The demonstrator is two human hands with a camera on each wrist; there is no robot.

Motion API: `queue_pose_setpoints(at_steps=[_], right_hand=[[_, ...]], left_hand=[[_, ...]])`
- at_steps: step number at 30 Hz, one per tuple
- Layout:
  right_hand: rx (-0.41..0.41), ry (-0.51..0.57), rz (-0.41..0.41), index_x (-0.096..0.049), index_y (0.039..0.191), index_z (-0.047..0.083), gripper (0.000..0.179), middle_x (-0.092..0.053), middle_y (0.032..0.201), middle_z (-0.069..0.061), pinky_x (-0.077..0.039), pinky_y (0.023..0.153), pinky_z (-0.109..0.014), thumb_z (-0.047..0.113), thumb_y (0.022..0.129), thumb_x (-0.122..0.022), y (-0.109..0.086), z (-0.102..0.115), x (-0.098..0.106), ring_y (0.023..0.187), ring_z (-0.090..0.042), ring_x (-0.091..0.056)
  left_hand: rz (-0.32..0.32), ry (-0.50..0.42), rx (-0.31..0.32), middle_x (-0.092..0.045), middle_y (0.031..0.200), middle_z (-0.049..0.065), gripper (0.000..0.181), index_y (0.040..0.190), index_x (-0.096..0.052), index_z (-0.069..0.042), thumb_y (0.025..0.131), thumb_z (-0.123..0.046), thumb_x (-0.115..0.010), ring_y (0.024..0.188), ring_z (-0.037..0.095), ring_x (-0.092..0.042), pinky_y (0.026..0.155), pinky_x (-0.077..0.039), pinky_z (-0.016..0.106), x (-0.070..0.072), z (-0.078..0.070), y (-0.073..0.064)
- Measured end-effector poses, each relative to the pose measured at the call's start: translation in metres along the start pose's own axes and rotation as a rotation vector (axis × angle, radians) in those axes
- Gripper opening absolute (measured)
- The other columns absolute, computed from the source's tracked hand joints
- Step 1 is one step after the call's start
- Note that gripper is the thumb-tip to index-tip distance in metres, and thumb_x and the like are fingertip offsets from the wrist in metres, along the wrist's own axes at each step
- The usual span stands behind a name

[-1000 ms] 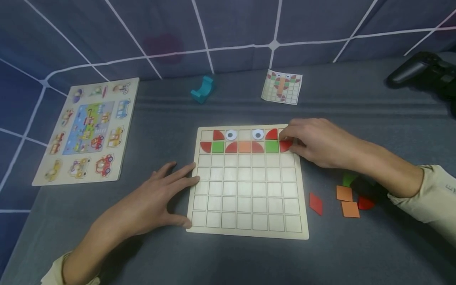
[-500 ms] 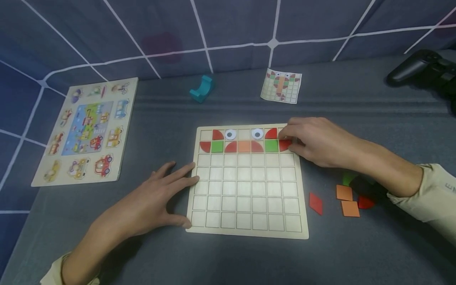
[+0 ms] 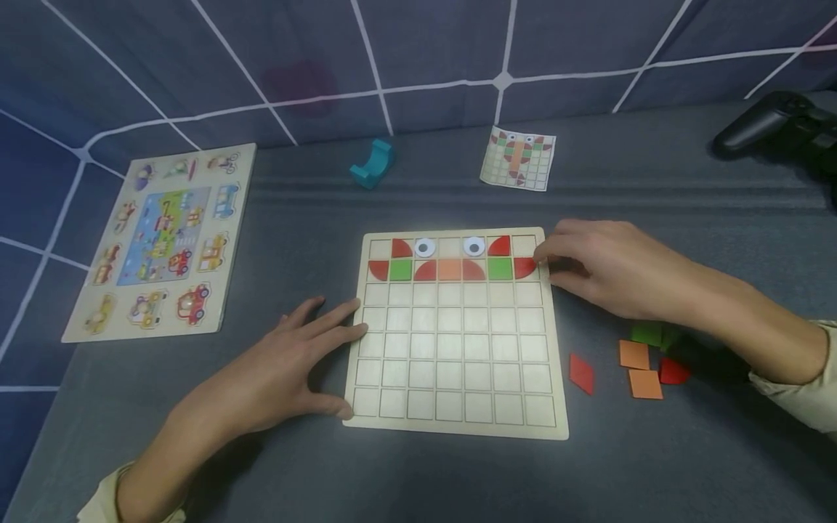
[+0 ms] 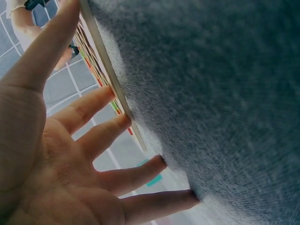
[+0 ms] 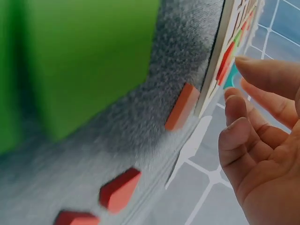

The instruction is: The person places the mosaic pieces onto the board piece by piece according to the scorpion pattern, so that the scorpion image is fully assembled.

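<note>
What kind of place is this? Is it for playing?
Probably a spot for puzzles and play: I see a grid board, loose coloured pieces beside it, and a picture puzzle with vehicles. I can't tell whether it's home or school.

We see a pale cream board [image 3: 448,343] ruled with thin dark grid lines, bearing red quarter-circles [image 3: 500,247], green squares [image 3: 401,269], a pale orange square [image 3: 449,269] and white eye discs [image 3: 425,248] with dark pupils. We find orange tiles [image 3: 645,384], a red diamond [image 3: 582,373], green pieces [image 3: 646,333] and dark grey cloth [image 3: 418,479]. We note a navy backdrop [image 3: 431,43] crossed by white lines, a teal curved block [image 3: 374,165], a black controller [image 3: 758,125], cream sleeves [image 3: 806,396] and a cream puzzle [image 3: 166,331] printed with multicoloured vehicles [image 3: 192,303]
</note>
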State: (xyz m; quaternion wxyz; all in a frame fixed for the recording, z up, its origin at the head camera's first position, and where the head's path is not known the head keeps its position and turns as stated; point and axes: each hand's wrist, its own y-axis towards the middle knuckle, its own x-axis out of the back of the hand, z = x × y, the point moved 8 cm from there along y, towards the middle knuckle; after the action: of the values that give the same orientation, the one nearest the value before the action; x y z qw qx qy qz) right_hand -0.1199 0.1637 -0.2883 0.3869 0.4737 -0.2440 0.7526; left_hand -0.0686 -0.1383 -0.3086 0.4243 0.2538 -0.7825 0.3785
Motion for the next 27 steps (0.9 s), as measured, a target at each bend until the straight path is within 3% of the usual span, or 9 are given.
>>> queue_pose_setpoints(at_steps=[5,13,20,27], right_hand=[[-0.037,-0.036,0.011,-0.073,0.109,0.015,0.034,-0.064,0.097,0.004,-0.045,0.060,-0.030,0.008,0.077,-0.083,-0.024,-0.006,0.002,0.070,-0.006,-0.051],[-0.019,-0.100,-0.067,-0.072,0.107,0.022,0.041,-0.060,0.094,0.014,-0.042,0.055,-0.026,0.011,0.070,-0.088,-0.063,-0.020,0.003,0.067,0.003,-0.046],[-0.071,-0.134,-0.050,-0.072,0.108,0.022,0.043,-0.058,0.096,0.015,-0.044,0.058,-0.027,0.020,0.069,-0.089,-0.087,-0.033,-0.004,0.070,0.003,-0.045],[-0.081,-0.147,-0.050,-0.072,0.106,0.025,0.049,-0.047,0.087,0.019,-0.038,0.054,-0.023,0.019,0.062,-0.092,-0.105,-0.042,-0.009,0.063,0.007,-0.038]], left_hand=[[-0.001,0.006,-0.004,-0.030,0.160,0.002,0.093,0.146,-0.051,-0.020,0.067,-0.061,-0.081,0.142,0.048,-0.022,0.099,-0.026,0.076,0.000,0.000,0.000],[-0.004,0.008,0.003,-0.030,0.159,0.002,0.093,0.145,-0.052,-0.021,0.066,-0.060,-0.082,0.142,0.048,-0.023,0.100,-0.026,0.075,0.000,0.000,0.000],[-0.006,0.008,-0.001,-0.031,0.159,0.003,0.094,0.145,-0.052,-0.020,0.066,-0.061,-0.081,0.141,0.048,-0.023,0.100,-0.027,0.075,0.000,0.000,-0.001],[0.000,0.005,-0.003,-0.030,0.160,0.001,0.093,0.145,-0.051,-0.020,0.067,-0.060,-0.082,0.142,0.048,-0.022,0.101,-0.026,0.074,0.000,0.000,-0.001]])
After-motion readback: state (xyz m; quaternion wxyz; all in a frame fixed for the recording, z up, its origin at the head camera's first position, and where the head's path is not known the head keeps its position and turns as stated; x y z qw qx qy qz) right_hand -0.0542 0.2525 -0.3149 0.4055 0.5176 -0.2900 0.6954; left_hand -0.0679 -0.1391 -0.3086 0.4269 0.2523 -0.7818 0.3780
